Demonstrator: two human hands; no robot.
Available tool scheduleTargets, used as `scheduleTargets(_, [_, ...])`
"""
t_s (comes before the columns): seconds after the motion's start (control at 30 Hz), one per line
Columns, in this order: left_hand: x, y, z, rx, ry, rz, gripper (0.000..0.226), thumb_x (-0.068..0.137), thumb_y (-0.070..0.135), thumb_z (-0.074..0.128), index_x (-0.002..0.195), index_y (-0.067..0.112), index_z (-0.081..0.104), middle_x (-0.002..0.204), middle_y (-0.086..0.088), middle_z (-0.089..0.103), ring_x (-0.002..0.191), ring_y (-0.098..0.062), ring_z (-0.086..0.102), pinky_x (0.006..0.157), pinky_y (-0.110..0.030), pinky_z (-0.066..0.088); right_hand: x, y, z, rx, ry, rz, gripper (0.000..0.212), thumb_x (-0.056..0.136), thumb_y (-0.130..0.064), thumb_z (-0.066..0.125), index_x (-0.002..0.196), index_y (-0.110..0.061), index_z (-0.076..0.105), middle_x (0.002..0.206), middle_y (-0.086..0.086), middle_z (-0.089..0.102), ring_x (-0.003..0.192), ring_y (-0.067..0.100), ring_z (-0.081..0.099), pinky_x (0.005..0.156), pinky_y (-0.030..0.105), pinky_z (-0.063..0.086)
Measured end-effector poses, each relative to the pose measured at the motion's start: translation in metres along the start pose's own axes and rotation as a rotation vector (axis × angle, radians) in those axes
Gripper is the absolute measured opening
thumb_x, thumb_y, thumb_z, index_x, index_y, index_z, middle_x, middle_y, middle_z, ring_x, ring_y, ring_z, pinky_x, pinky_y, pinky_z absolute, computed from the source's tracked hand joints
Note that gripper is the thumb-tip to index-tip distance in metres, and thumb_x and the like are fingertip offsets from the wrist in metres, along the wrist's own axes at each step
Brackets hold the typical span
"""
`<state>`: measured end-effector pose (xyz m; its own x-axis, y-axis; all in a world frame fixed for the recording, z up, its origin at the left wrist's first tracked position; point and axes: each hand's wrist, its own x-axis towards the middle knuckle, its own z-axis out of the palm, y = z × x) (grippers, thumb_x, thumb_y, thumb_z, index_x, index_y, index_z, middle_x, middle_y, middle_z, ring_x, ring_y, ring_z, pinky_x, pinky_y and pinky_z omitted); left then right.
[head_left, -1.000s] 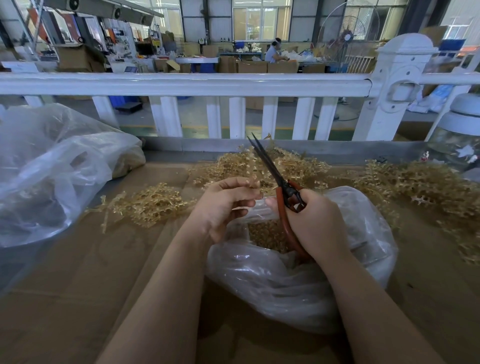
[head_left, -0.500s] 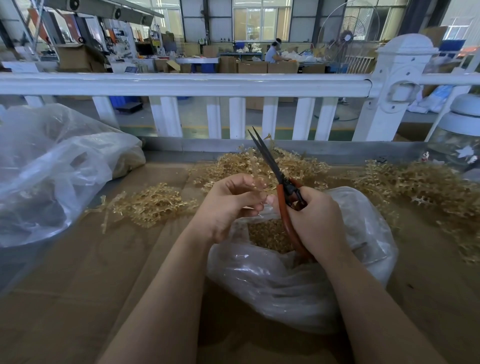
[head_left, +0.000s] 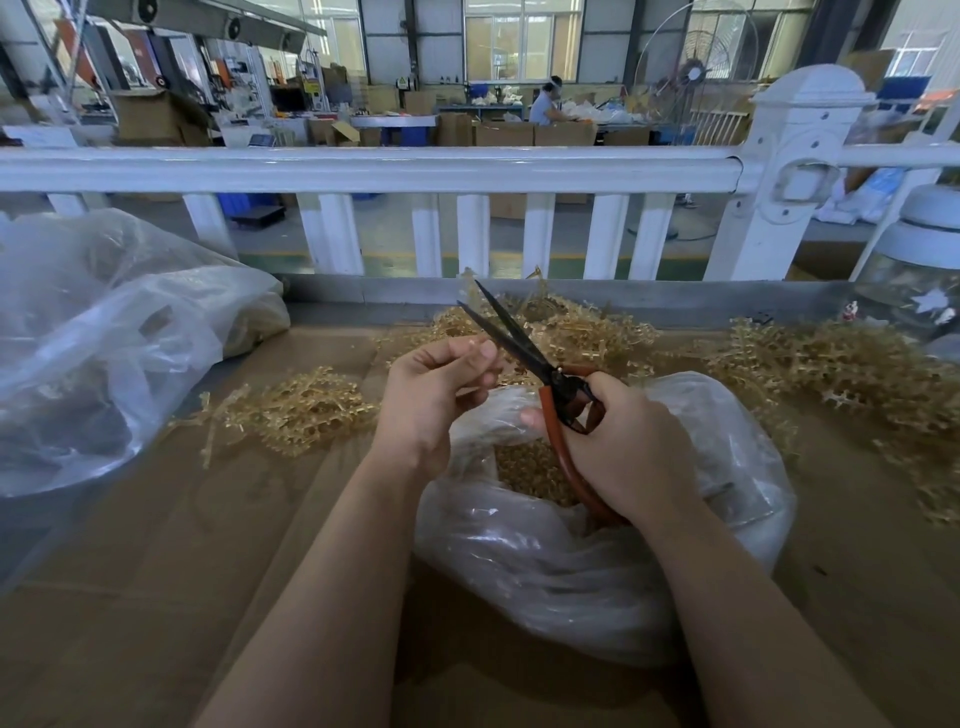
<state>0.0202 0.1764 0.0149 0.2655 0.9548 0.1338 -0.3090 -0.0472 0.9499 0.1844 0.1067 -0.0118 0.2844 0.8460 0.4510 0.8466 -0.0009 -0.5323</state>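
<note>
Plastic piece (head_left: 474, 344) is sitting pinched in left hand (head_left: 431, 400) fingers, just left of parted scissors (head_left: 546, 365) gripped by right hand (head_left: 626, 447), tips toward counter's (head_left: 208, 519) far edge.

The small thing (head_left: 474, 343) pinched in the left hand (head_left: 431, 395) was too tiny to tell, the right hand (head_left: 623, 447) hid part of the scissors (head_left: 524, 347), and the picture's edge cut off the jar (head_left: 922, 291).

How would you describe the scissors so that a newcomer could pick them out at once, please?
Below the white railing, a clear bag lies mid-table. Just over its mouth the right hand grips the scissors, blades open towards the golden sprig the left hand pinches. They are the only dark-bladed, orange-handled thing among pale gold scraps.
</note>
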Motion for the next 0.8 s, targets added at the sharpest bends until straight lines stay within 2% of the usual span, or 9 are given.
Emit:
scheduleTargets(0.13, [-0.0006,-0.0001,-0.0018,-0.054,-0.046,-0.01,0.021,0.09,0.003,0.061,0.071,0.012,0.065,0.063,0.0,0.058,0.062,-0.011,0.051,0.065,-0.021,0.046,-0.0011,0.001,0.0013,-0.113,0.076,-0.06,0.048,0.08,-0.076,0.059,0.079,-0.028,0.054,0.064,-0.018,0.052,0.06,0.004,0.049,0.05,0.02,0.036])
scheduleTargets(0.27, [0.0001,-0.0002,-0.0019,-0.055,-0.063,0.007,0.033,0.091,0.0,0.058,0.065,0.015,0.068,0.062,0.0,0.057,0.064,-0.012,0.051,0.068,-0.021,0.047,-0.0012,-0.0007,0.0002,-0.146,0.107,-0.075,0.046,0.081,-0.074,0.061,0.075,-0.03,0.05,0.059,-0.018,0.048,0.055,-0.001,0.045,0.046,0.018,0.031])
scheduleTargets(0.4, [0.001,-0.0015,-0.0026,-0.054,-0.051,0.009,0.027,0.091,0.001,0.058,0.069,0.012,0.068,0.061,0.001,0.058,0.064,-0.011,0.052,0.07,-0.023,0.047,-0.0009,-0.0016,0.0002,-0.156,0.11,-0.072,0.048,0.078,-0.077,0.06,0.073,-0.03,0.047,0.056,-0.018,0.047,0.053,-0.003,0.043,0.045,0.018,0.028])
scheduleTargets(0.53, [0.001,-0.0009,-0.0027,-0.074,-0.049,0.004,0.019,0.089,0.003,0.061,0.075,0.011,0.069,0.061,0.003,0.062,0.063,-0.011,0.053,0.072,-0.024,0.049,-0.0015,-0.0035,-0.0011,-0.174,0.108,-0.075,0.047,0.077,-0.075,0.062,0.071,-0.032,0.044,0.052,-0.021,0.037,0.049,-0.005,0.037,0.045,0.016,0.023])
scheduleTargets(0.67, [0.0006,-0.0001,-0.0031,-0.078,-0.049,0.002,0.029,0.09,0.004,0.062,0.066,0.018,0.072,0.062,0.003,0.064,0.063,-0.011,0.053,0.075,-0.026,0.048,-0.003,-0.0039,-0.0023,-0.168,0.114,-0.079,0.049,0.075,-0.076,0.057,0.068,-0.03,0.046,0.052,-0.023,0.036,0.048,-0.006,0.036,0.044,0.015,0.023])
scheduleTargets(0.8, [0.0003,0.0011,-0.0027,-0.106,-0.038,-0.007,0.028,0.091,0.004,0.061,0.068,0.017,0.071,0.064,0.003,0.066,0.059,-0.009,0.055,0.075,-0.027,0.047,-0.0032,-0.0065,-0.0035,-0.15,0.11,-0.103,0.052,0.075,-0.078,0.057,0.062,-0.034,0.032,0.05,-0.023,0.032,0.045,-0.005,0.033,0.044,0.015,0.021])
